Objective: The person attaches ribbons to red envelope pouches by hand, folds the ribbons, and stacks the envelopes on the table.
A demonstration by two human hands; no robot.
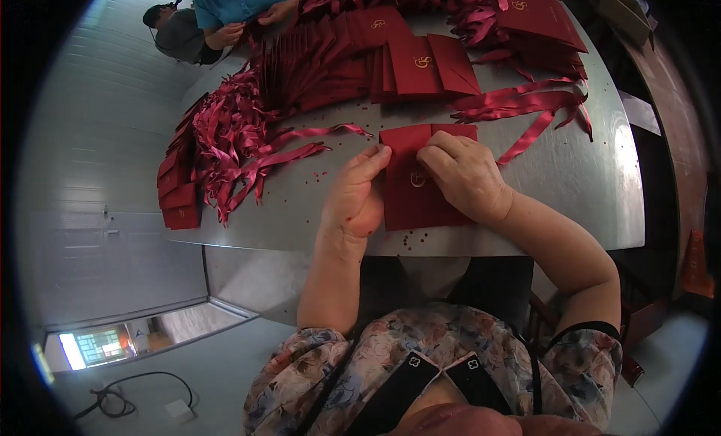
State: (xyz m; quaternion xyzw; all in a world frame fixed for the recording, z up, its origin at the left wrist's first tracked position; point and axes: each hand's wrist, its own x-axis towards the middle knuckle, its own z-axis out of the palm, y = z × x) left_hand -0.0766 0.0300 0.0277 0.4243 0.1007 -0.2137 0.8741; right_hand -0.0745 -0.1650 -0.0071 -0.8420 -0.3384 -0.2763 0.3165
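Observation:
A flat red paper gift bag (420, 211) with a gold logo lies before me at the table's near edge. My left hand (359, 192) grips its left side, thumb on the front face near the top corner. Over the upper right of the bag, my right hand (469, 177) has its fingers pinched together against the front, just above the logo. Whatever those fingertips hold is hidden. Small red paper dots (409, 239) are scattered below the bag, and a few stick to my left wrist.
Stacked red gift bags (424, 64) fan across the metal table (586, 203). A heap of red ribbons (229, 128) lies left, and loose ribbons (526, 102) lie right. More bags (533, 15) are piled at the far right. A person in a blue shirt (244, 8) works opposite.

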